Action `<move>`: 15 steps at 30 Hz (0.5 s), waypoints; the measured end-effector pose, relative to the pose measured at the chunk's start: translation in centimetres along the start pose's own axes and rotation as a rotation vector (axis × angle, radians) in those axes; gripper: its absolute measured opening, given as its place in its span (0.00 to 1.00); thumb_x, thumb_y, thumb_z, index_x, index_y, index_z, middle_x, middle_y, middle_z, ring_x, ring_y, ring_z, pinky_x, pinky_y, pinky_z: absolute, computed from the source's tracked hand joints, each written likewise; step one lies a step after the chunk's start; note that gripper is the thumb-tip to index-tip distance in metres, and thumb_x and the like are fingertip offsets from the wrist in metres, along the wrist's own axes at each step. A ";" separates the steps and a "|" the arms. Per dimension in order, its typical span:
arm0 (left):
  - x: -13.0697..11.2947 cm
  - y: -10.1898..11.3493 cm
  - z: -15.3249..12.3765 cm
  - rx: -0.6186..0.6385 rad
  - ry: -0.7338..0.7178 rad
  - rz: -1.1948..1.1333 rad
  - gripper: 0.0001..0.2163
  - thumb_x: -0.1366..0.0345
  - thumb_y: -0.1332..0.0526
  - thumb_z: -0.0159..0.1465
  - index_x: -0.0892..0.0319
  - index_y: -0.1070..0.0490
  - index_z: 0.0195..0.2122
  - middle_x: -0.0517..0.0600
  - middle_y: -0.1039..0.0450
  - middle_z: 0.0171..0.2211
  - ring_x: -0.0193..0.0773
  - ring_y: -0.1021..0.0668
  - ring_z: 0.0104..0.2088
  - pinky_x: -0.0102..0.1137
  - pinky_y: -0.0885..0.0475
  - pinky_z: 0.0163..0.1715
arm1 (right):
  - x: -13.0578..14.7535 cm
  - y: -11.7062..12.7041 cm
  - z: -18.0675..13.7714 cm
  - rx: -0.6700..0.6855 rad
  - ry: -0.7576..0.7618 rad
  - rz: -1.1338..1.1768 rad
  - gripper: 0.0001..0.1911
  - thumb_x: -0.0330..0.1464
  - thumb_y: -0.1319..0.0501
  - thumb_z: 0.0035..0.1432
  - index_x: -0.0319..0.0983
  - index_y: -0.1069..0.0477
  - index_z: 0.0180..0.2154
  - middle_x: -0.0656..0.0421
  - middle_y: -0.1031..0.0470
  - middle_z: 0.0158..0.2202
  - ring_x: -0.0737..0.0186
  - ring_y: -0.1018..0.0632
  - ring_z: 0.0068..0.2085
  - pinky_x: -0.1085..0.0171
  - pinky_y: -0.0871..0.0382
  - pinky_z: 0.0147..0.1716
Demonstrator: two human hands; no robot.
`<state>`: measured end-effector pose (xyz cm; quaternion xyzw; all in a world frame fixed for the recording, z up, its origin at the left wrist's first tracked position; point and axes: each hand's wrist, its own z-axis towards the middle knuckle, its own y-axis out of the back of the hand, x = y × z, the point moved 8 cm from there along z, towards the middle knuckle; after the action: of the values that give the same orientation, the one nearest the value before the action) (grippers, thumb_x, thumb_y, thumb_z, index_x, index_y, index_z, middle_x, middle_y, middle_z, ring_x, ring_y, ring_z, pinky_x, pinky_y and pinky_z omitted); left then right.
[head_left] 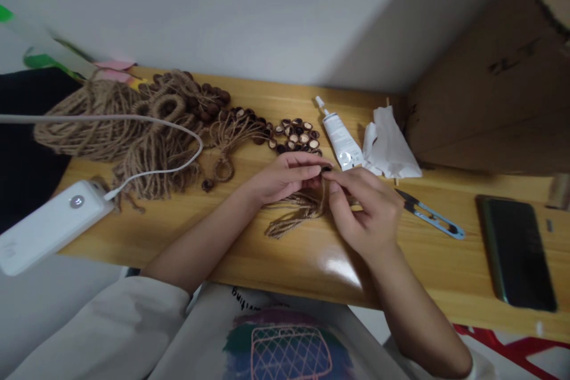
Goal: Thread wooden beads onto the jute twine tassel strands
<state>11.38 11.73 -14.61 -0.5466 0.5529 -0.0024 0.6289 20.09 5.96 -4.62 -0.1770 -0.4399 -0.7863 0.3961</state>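
My left hand [285, 176] and my right hand [365, 208] meet over the middle of a wooden table [445, 267]. Their fingertips pinch together at a small dark bead [325, 170] and a bundle of jute twine [296, 214] that trails down to the left beneath them. Both hands are closed in a pinch. Just behind the hands lies a cluster of brown and cream beads [297, 135].
A big heap of jute cord and beaded pieces [133, 124] fills the back left. A white power bank [48, 225] with a cable lies at the left edge. A glue tube [341, 138], crumpled white tissue [388, 145], thread snips [430, 214], a dark phone [516, 252] and a cardboard box [499, 89] sit to the right.
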 end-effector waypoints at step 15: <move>0.3 0.3 0.0 -0.019 0.012 -0.042 0.13 0.65 0.27 0.47 0.60 0.21 0.34 0.49 0.23 0.32 0.32 0.23 0.34 0.30 0.31 0.39 | -1.0 1.4 -0.6 -0.178 -0.130 -0.088 0.06 0.26 0.40 0.56 0.40 0.26 0.36 0.62 0.23 0.29 0.66 0.25 0.27 0.66 0.29 0.30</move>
<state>11.33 11.71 -15.05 -0.5641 0.5451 -0.0135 0.6201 21.85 5.51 -4.80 -0.2428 -0.4006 -0.8256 0.3146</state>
